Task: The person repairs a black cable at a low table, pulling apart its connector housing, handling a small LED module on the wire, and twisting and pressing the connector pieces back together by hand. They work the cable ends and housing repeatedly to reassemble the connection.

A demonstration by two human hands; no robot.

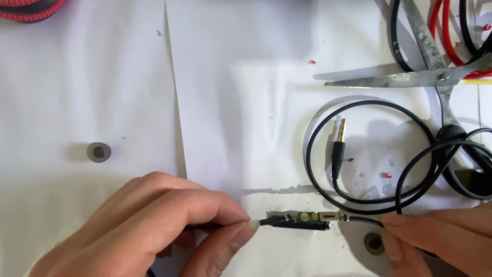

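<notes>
A small green circuit board (302,219) with a black casing hangs in line on a thin black cable (359,219) just above the white paper. My left hand (154,231) pinches the cable at the board's left end. My right hand (441,238) pinches the cable on the board's right side. The same cable loops up to a gold-tipped audio jack plug (338,146) lying on the paper.
Open metal scissors (430,74) lie at the upper right over red wires (446,31) and black wires. Two small grey rings sit on the paper, one at the left (98,152), one by my right thumb (374,243). A red braided cord (31,10) crosses the top left corner.
</notes>
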